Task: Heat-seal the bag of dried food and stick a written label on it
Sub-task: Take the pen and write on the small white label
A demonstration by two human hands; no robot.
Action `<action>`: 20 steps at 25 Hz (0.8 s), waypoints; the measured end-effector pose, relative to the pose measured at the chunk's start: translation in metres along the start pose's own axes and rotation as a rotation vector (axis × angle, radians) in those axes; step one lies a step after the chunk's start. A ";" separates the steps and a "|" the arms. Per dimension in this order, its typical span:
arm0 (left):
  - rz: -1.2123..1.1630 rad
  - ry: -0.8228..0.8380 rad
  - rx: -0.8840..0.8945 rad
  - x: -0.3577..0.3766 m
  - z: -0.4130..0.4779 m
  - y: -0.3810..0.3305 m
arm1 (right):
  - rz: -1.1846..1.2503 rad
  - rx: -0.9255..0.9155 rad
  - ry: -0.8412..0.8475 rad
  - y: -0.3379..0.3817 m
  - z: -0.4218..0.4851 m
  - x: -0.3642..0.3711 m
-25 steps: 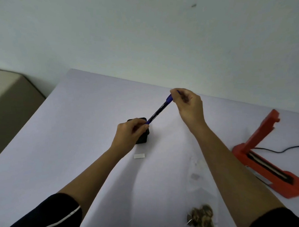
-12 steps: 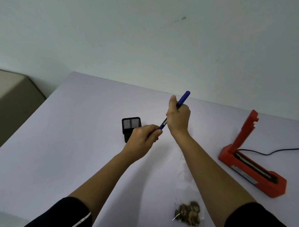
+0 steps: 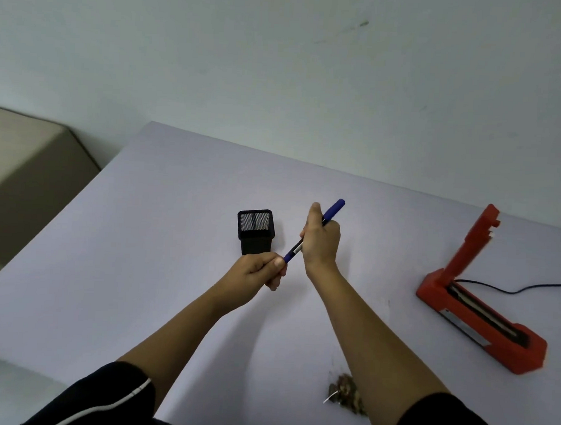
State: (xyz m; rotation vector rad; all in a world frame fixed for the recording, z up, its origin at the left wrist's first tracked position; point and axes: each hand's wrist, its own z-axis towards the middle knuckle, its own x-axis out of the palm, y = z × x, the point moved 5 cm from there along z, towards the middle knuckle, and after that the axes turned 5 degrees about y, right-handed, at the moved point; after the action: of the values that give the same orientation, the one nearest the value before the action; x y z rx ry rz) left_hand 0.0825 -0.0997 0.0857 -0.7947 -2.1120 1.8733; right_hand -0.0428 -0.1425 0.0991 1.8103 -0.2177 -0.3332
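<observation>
A blue pen (image 3: 332, 209) is held above the table by both hands. My right hand (image 3: 321, 241) is wrapped around the barrel, its blue upper end sticking out past the thumb. My left hand (image 3: 262, 271) pinches the pen's lower blue end, which looks like the cap, between thumb and fingers. The clear bag of dried food (image 3: 345, 395) lies flat near the table's front, mostly hidden under my right forearm. The red heat sealer (image 3: 481, 304) stands at the right with its arm raised. No label is in view.
A black mesh pen holder (image 3: 256, 232) stands just behind my left hand. The sealer's black cable (image 3: 520, 288) runs off to the right. The white table (image 3: 136, 254) meets a pale wall at the back; a beige surface (image 3: 24, 169) lies beyond its left edge.
The pen has come out of the holder and swung upright in my right hand. My left hand left the holder and now grips the pen's lower end. The camera view shifted.
</observation>
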 end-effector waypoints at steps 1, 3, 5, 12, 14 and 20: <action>0.017 0.018 -0.019 -0.003 -0.005 0.004 | 0.060 0.024 -0.021 -0.004 0.001 0.001; 0.152 0.064 -0.089 -0.011 -0.027 0.032 | 0.336 0.124 -0.145 -0.002 0.012 -0.017; 0.270 0.026 -0.216 -0.025 -0.063 0.079 | 0.432 0.109 -0.190 0.010 0.037 -0.043; 0.338 -0.442 -0.466 -0.088 -0.069 0.144 | 0.263 0.156 0.082 -0.035 0.017 -0.009; 0.371 -0.477 -0.516 -0.099 -0.065 0.155 | 0.265 0.175 0.143 -0.057 0.007 -0.003; 0.622 -0.432 -0.550 -0.110 -0.050 0.178 | 0.099 0.061 0.238 -0.082 -0.008 0.010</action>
State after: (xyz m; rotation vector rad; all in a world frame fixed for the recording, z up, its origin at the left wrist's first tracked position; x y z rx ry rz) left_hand 0.2435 -0.1058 -0.0562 -1.4007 -2.9913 1.8559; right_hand -0.0330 -0.1170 0.0204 1.8736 -0.1515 -0.0404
